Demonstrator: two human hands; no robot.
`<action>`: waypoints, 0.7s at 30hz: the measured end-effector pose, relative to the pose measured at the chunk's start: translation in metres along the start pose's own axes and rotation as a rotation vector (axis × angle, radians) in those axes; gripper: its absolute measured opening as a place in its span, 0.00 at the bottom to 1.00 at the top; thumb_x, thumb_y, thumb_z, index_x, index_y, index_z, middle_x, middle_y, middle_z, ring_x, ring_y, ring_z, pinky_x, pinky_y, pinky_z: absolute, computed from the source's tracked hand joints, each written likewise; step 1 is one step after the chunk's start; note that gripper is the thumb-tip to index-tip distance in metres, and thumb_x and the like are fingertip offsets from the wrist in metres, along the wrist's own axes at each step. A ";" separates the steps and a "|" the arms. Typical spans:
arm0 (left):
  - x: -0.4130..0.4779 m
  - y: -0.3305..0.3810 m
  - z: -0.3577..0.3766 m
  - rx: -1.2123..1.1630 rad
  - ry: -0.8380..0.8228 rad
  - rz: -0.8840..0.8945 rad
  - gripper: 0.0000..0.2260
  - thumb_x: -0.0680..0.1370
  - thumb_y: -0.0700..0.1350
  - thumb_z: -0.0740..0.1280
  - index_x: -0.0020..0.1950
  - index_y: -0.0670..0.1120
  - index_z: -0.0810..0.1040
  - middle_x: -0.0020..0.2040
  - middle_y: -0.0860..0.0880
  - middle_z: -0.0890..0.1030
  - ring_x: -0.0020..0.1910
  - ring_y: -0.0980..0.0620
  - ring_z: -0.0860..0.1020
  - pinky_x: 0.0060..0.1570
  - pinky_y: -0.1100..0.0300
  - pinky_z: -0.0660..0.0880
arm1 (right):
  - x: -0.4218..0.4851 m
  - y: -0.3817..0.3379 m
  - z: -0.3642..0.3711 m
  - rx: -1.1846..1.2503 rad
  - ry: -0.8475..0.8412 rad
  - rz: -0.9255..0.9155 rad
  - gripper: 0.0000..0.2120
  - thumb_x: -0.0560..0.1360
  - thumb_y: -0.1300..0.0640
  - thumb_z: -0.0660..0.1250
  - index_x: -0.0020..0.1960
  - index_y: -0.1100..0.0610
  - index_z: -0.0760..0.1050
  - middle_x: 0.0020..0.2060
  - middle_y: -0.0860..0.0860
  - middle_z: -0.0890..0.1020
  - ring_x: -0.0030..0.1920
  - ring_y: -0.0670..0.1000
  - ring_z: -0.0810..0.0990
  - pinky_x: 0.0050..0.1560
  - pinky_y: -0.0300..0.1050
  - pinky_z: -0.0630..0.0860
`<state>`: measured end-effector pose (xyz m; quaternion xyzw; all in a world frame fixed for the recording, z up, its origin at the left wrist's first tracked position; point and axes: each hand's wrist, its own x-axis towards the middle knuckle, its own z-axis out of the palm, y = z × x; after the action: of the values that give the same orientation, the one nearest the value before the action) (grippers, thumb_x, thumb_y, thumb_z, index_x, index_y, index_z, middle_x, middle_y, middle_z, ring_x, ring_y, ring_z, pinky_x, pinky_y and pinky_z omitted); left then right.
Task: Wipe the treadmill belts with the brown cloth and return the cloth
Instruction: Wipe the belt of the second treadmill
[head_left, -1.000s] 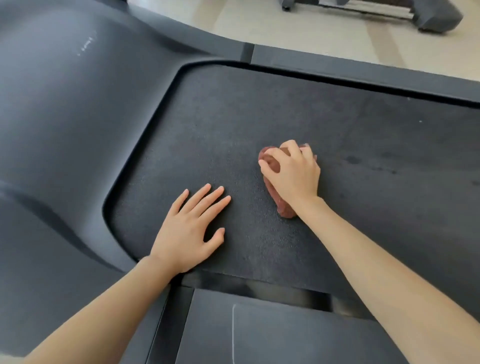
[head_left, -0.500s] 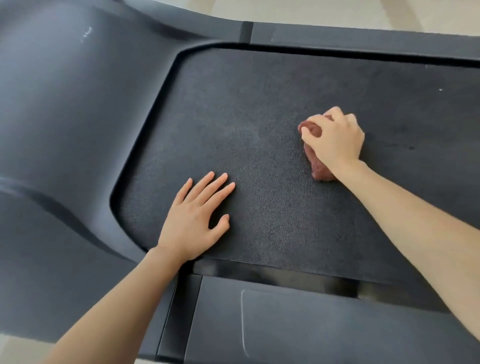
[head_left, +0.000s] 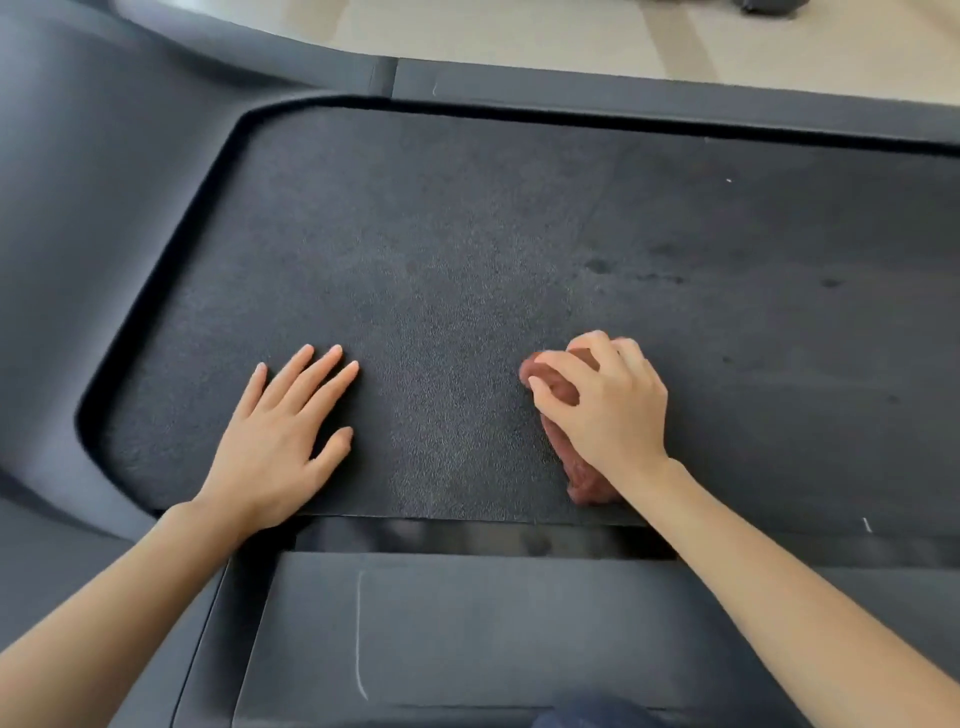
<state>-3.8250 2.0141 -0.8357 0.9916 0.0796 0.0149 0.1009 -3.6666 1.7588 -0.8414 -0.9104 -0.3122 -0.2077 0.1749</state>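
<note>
The black textured treadmill belt (head_left: 467, 249) fills the middle of the view. My right hand (head_left: 608, 405) grips the bunched brown cloth (head_left: 584, 480) and holds it down on the belt near its front edge. Most of the cloth is hidden under my palm and fingers. My left hand (head_left: 283, 436) lies flat on the belt to the left, fingers straight and spread, holding nothing.
A grey motor cover (head_left: 93, 218) curves along the belt's left side. Grey side rails run along the far edge (head_left: 649, 98) and the near edge (head_left: 493, 623). Dark smudges (head_left: 597, 265) mark the belt at right. Beige floor (head_left: 519, 31) lies beyond.
My right hand slid the cloth to the right and away, then drew it back toward the belt's front edge. My left hand stayed flat in place.
</note>
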 end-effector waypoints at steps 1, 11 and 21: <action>0.006 0.008 -0.001 0.014 -0.001 0.013 0.31 0.74 0.59 0.46 0.74 0.48 0.62 0.75 0.50 0.59 0.75 0.48 0.53 0.73 0.44 0.49 | 0.018 0.007 0.008 -0.017 -0.006 0.039 0.09 0.71 0.45 0.66 0.46 0.48 0.82 0.45 0.50 0.80 0.44 0.57 0.77 0.42 0.49 0.74; 0.125 0.105 0.027 -0.030 -0.027 0.136 0.28 0.78 0.60 0.48 0.77 0.51 0.52 0.77 0.53 0.51 0.76 0.52 0.45 0.74 0.47 0.40 | 0.044 0.034 0.007 -0.090 -0.126 0.181 0.12 0.75 0.45 0.62 0.54 0.48 0.79 0.54 0.52 0.77 0.53 0.58 0.73 0.57 0.54 0.71; 0.131 0.106 0.044 0.031 0.033 0.126 0.33 0.74 0.63 0.42 0.76 0.50 0.54 0.77 0.53 0.54 0.76 0.52 0.47 0.74 0.48 0.42 | 0.020 0.048 -0.002 -0.025 0.010 0.091 0.08 0.71 0.46 0.66 0.45 0.48 0.81 0.45 0.50 0.79 0.45 0.57 0.76 0.49 0.51 0.74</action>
<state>-3.6773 1.9237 -0.8558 0.9957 0.0191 0.0360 0.0832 -3.6221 1.7316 -0.8389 -0.9247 -0.2669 -0.2081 0.1743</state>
